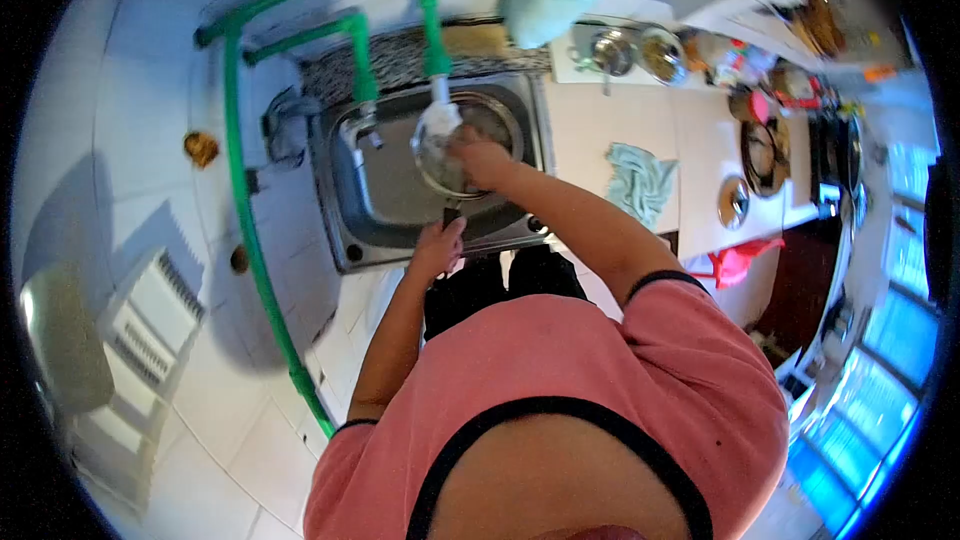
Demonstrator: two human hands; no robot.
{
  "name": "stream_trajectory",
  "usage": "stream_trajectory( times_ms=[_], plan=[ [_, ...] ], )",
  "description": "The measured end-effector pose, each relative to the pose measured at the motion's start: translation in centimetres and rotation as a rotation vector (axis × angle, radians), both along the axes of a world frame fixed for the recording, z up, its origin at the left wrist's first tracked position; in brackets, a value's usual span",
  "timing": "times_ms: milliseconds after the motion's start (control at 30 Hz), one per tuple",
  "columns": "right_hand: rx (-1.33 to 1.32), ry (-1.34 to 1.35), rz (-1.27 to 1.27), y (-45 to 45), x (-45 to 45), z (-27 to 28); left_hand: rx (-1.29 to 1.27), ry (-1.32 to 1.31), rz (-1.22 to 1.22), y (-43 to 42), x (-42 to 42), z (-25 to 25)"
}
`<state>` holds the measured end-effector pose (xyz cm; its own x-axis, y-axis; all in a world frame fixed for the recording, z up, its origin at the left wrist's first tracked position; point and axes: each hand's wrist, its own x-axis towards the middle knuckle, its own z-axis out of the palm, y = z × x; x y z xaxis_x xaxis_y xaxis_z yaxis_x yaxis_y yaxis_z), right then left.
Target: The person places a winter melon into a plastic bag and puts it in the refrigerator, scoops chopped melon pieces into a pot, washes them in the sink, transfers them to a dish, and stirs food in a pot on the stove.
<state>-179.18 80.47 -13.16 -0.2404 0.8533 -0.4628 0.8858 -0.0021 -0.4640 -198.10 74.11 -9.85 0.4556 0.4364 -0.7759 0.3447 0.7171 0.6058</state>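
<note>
Gripping of a dark handle (451, 212) is done by the left hand (437, 248), fingers curled around it. The pan (487, 118) on that handle is located in the sink (385, 180), just beyond those fingers. The right hand (484, 162) is placed within the pan's rim; its fingers are blurred, spread or pressed together cannot be told. A green pipe (431, 25) is mounted beyond the right fingers. A pale green cloth (640, 182) is left on the counter (585, 125), well right of them.
</note>
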Motion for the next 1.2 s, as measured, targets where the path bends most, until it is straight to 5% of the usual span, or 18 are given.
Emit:
stream_trajectory(
  times_ms=[133,200,233,300,367,533,733,767,833,900,967,1200],
  plan=[
    [-0.121,0.035,-0.108,0.4,0.4,3.9,0.023,0.008,0.011,0.4,-0.3,0.1],
    [0.215,0.285,-0.444,-0.1,0.8,5.6,0.063,0.087,-0.03,0.6,-0.3,0.3],
    [0.22,0.295,-0.44,0.1,0.9,7.5,0.071,0.096,-0.026,0.8,-0.3,0.4],
    [0.71,0.389,-0.277,0.6,0.9,12.0,0.015,0.032,0.019,0.5,-0.8,0.6],
    [0.527,0.028,0.168,2.5,1.3,13.1,0.067,0.059,0.003,0.1,-1.3,0.9],
    [0.413,-0.261,0.261,6.5,-0.7,14.6,0.113,0.066,0.002,-0.5,-1.9,2.1],
    [0.266,-0.268,0.257,7.5,-0.9,16.1,0.123,0.087,-0.063,-2.0,-2.9,2.9],
    [0.265,-0.267,0.261,7.4,-0.2,15.7,0.121,0.087,-0.059,-2.2,-3.0,3.4],
    [0.017,0.03,-0.187,6.9,2.1,14.2,0.058,0.064,-0.057,-2.6,-2.9,4.6],
    [0.258,0.494,-0.301,2.5,3.3,9.5,0.023,0.035,-0.048,-2.8,-3.0,5.4],
    [0.308,0.391,-0.045,-1.1,3.8,4.3,-0.014,0.024,-0.047,-3.1,-2.9,6.4],
    [0.362,0.643,-0.091,-3.1,-0.1,-0.8,-0.064,0.082,-0.173,-2.7,-2.8,9.4]
  ],
)
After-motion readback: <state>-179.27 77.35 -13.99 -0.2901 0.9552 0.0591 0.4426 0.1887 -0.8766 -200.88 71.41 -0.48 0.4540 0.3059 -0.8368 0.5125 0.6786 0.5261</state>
